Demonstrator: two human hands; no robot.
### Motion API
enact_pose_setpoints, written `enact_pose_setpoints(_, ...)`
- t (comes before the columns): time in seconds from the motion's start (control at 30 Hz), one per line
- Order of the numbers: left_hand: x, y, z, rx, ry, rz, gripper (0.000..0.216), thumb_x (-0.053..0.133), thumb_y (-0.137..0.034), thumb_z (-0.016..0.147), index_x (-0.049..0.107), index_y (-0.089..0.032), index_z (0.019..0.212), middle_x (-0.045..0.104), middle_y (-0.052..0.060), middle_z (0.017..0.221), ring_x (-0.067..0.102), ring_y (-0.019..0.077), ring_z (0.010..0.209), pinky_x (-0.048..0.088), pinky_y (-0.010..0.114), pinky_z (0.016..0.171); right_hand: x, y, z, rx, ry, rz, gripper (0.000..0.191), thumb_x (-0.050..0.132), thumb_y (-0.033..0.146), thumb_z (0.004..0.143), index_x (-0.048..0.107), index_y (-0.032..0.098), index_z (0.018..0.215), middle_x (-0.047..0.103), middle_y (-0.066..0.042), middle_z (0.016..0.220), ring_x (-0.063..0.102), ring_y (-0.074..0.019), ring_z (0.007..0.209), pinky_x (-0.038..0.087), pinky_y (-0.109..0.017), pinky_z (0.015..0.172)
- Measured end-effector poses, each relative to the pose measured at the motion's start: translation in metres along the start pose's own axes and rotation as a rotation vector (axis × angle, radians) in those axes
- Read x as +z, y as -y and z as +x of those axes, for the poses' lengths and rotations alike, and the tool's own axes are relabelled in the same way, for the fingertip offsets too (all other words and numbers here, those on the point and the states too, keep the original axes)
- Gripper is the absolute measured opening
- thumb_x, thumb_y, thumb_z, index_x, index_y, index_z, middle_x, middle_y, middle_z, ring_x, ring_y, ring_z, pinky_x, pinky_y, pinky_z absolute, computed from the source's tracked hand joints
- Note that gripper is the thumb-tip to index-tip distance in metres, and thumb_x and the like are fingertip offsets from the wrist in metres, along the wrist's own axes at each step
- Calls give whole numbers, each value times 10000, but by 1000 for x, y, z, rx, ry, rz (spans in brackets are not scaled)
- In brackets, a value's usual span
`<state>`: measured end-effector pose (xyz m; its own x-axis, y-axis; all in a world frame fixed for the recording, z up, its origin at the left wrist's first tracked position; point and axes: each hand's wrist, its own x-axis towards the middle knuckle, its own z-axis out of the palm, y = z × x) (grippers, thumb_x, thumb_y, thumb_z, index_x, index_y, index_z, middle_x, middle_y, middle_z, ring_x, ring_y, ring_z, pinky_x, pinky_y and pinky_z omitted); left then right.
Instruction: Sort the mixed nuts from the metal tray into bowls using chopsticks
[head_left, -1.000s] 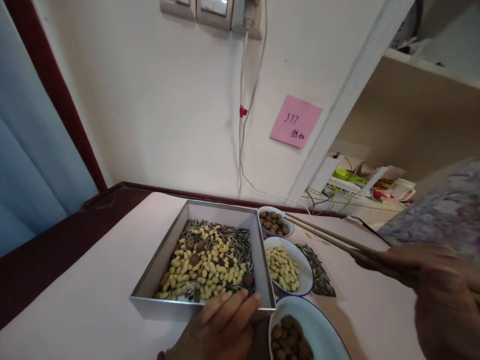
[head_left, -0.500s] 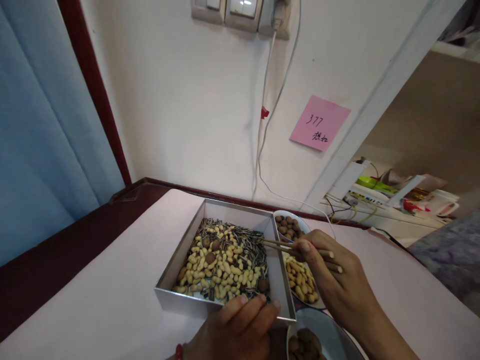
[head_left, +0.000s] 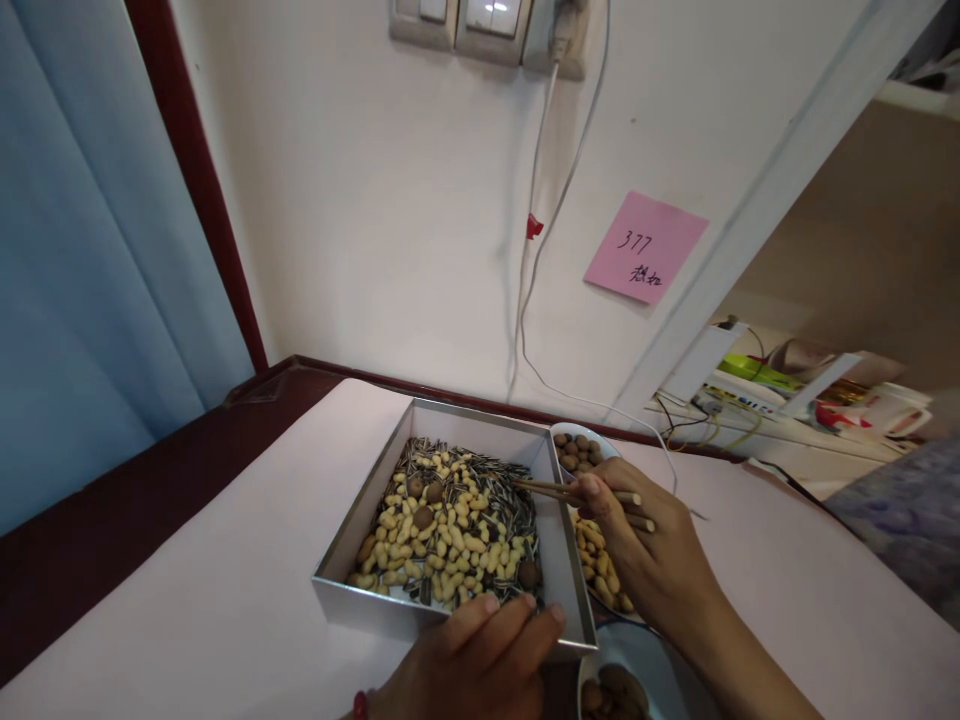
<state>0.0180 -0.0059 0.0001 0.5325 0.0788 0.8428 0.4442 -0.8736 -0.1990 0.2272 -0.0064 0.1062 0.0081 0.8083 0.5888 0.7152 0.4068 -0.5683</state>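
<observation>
A square metal tray [head_left: 551,535] holds a mix of peanuts [head_left: 450,540], striped sunflower seeds and a few brown round nuts. My left hand [head_left: 472,665] grips the tray's near rim, fingers curled over the edge. My right hand [head_left: 649,560] is closed on a pair of wooden chopsticks [head_left: 559,489], whose tips reach over the tray's right wall into the mix. Right of the tray stand a small bowl of brown nuts [head_left: 576,452], a bowl of peanuts [head_left: 600,575] partly under my right hand, and a third bowl of brown nuts [head_left: 622,690] at the bottom edge.
The tray and bowls sit on a pale pink tabletop [head_left: 187,610] with a dark red border by the wall. A white cable [head_left: 540,200] hangs from a wall socket. A pink sticky note [head_left: 645,248] is on the wall. Cluttered shelves [head_left: 787,390] lie at the right.
My right hand has swung in from the far right with the chopsticks and brought their tips over the tray's right wall. The left hand stays on the near rim.
</observation>
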Motion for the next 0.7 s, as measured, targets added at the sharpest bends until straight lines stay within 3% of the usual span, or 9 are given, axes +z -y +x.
enact_pose_setpoints(0.37,1,-2,-3,3,5,6,210,606,-193,1003,730,-282,859,712,-96,1303,580,115,1194,400,270,1025,8,-3,2,-29,-4,-22,371,511,370,1084,628,195,779,574,2,744,561,-115,672,426,-245,637)
enact_pose_setpoints(0.7,-1,-1,0,7,10,-4,290,549,-182,1039,731,-276,835,739,-100,1274,597,110,1170,407,266,1005,-10,12,-4,25,-64,37,372,517,387,1095,676,187,824,625,-19,778,627,-132,722,471,-238,623)
